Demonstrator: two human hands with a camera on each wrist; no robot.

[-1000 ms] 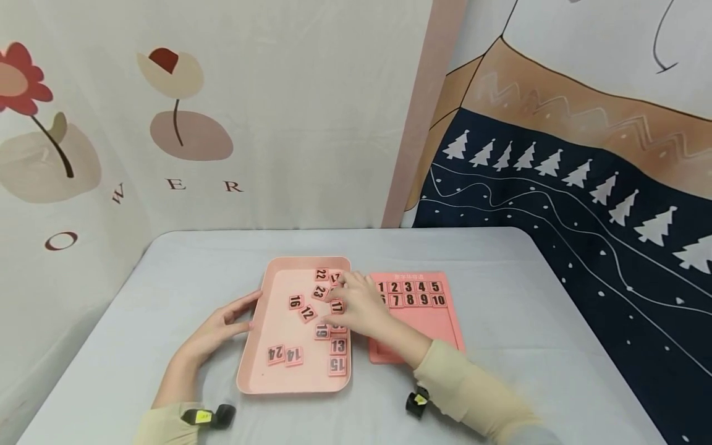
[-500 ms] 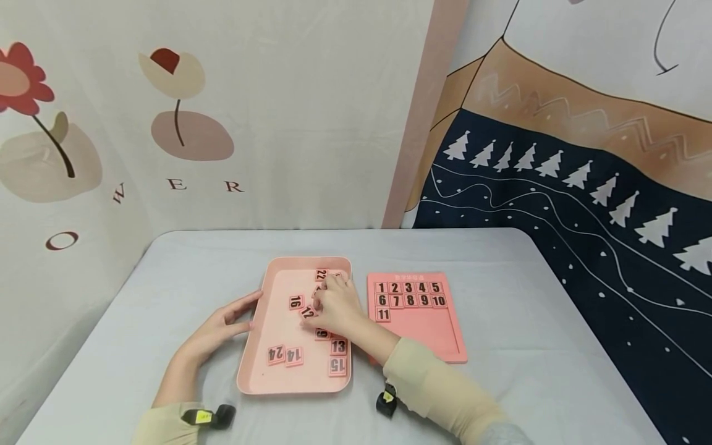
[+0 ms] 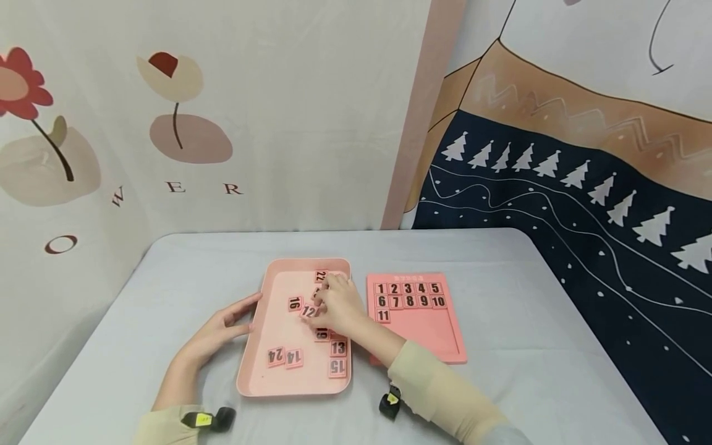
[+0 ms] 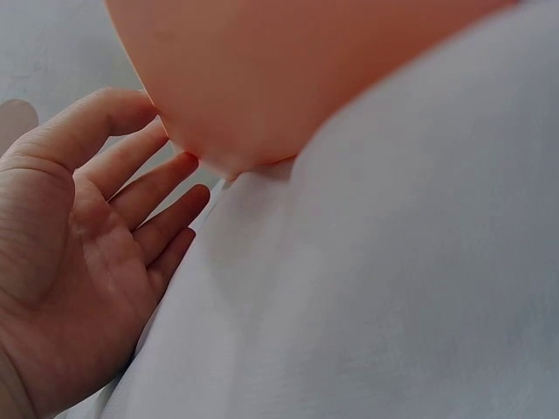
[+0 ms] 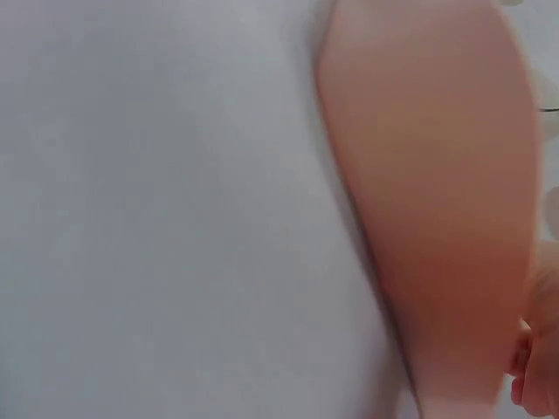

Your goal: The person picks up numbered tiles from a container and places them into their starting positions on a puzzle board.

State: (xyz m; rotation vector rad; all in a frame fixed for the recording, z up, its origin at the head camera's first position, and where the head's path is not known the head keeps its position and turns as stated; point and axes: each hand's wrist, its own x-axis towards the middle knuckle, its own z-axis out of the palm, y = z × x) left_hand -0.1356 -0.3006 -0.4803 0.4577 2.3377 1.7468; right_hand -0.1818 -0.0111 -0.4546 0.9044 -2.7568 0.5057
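Note:
A pink tray (image 3: pixel 297 378) holds several loose number tiles. My left hand (image 3: pixel 222 324) touches the tray's left rim with its fingers extended, as the left wrist view also shows. Inside the tray, my right hand (image 3: pixel 343 311) pinches the number 12 tile (image 3: pixel 308 311) between thumb and fingers. Tile 16 (image 3: pixel 295 303) lies just left of it, and tile 22 (image 3: pixel 321 276) shows above the hand. Other tiles are partly hidden under the right hand. In the right wrist view only part of that hand (image 5: pixel 541 353) appears, beyond the tray's side wall (image 5: pixel 445 192).
Right of the tray lies a pink number board (image 3: pixel 428 337), with tiles 1 to 10 in two rows and tile 11 (image 3: pixel 383 316) starting a third. Tiles 24 (image 3: pixel 275 356), 14 (image 3: pixel 294 358) and 15 (image 3: pixel 337 368) lie in the tray's near part. A white cloth covers the table (image 3: pixel 528 321).
My right hand has moved left from the tray's right side to the 12 tile, which has turned slightly. Tile 11 on the board has come into view. The left hand stays put.

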